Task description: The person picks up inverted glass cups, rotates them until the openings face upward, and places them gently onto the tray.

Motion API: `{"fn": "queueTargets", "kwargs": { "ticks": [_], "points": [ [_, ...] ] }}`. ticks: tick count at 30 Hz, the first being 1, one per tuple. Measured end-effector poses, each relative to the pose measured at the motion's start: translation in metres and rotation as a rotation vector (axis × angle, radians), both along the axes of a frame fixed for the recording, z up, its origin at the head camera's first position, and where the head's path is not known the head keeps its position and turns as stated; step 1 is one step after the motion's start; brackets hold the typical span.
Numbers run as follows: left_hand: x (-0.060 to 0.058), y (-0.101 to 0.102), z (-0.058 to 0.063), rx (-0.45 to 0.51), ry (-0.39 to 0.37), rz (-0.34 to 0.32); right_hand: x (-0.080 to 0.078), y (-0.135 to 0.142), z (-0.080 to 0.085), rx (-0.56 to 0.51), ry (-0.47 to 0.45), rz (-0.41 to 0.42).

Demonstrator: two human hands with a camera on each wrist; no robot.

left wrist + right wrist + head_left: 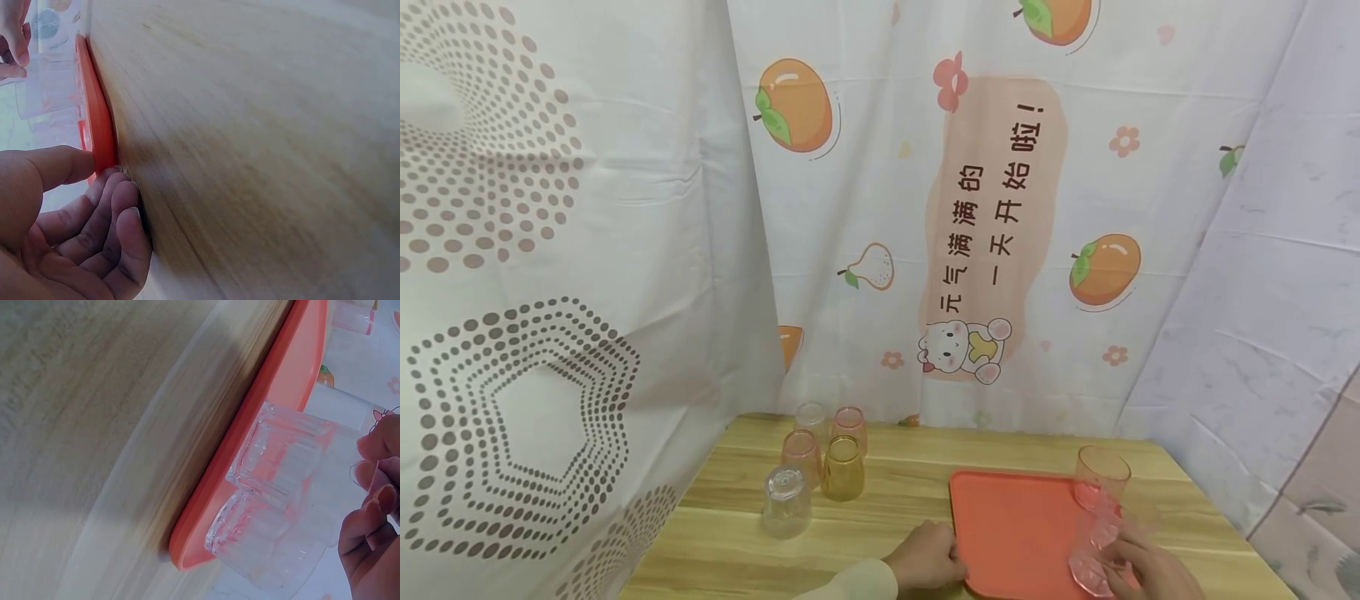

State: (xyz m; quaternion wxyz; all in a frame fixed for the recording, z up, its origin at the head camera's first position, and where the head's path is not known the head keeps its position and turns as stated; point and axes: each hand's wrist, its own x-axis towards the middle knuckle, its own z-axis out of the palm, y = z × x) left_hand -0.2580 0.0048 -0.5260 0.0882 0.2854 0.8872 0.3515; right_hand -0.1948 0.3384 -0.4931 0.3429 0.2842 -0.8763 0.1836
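Observation:
My left hand point(928, 557) grips the left edge of an orange-red tray point(1000, 533). In the left wrist view, the thumb of that left hand point(75, 219) lies on the tray's rim point(100, 125), with the fingers curled below it. Over the tray's right side, my right hand point(1150, 571) pinches the rim of a clear, pinkish cup point(1088, 568), which is blurred in the head view. Another pinkish transparent cup point(1102, 479) stands upright at the tray's far right corner. In the right wrist view, the right hand's fingertips point(378, 494) meet at a thin rim.
Several transparent cups stand upside down on the table's left half, among them a yellow cup point(844, 471) and a clear cup point(787, 504). Behind the wooden table point(730, 533) hangs a printed curtain point(865, 208), with more curtains at both sides.

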Motion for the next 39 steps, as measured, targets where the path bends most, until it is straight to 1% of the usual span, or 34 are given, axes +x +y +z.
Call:
{"fn": "queueTargets", "kwargs": {
  "ticks": [3, 8, 13, 16, 20, 22, 25, 29, 32, 36, 39],
  "points": [
    [0.001, 0.000, 0.000, -0.005, 0.008, 0.005, -0.001, -0.001, 0.001, 0.004, -0.011, 0.001],
    [0.003, 0.000, 0.001, 0.019, 0.019, -0.009, 0.000, -0.002, 0.001, -0.001, -0.045, -0.014],
    [0.004, 0.000, 0.000, 0.045, -0.016, -0.022, -0.001, 0.003, 0.000, 0.027, -0.022, 0.012],
    [0.004, 0.000, -0.001, 0.039, -0.011, -0.024, 0.000, 0.006, 0.001, 0.045, -0.005, 0.021],
    [0.002, 0.000, -0.001, 0.013, 0.010, -0.008, 0.002, 0.010, 0.004, 0.053, -0.046, 0.010],
    [0.002, 0.000, 0.000, 0.005, 0.004, 0.003, 0.003, 0.011, 0.005, 0.053, -0.077, 0.004],
    [0.002, -0.001, 0.000, -0.004, 0.009, 0.006, 0.004, 0.013, 0.005, 0.048, -0.105, 0.027],
    [0.002, -0.001, -0.001, -0.004, 0.055, -0.004, 0.002, 0.015, 0.003, 0.050, -0.079, 0.074],
    [0.003, -0.001, -0.001, -0.002, 0.088, -0.010, 0.001, 0.017, 0.002, 0.055, -0.052, 0.072],
    [0.002, -0.001, -0.002, -0.005, 0.051, -0.010, 0.002, 0.016, 0.004, 0.047, -0.041, 0.052],
    [0.000, -0.002, -0.003, -0.022, 0.036, 0.004, 0.002, 0.015, 0.004, 0.037, -0.044, 0.060]
  ]
}}
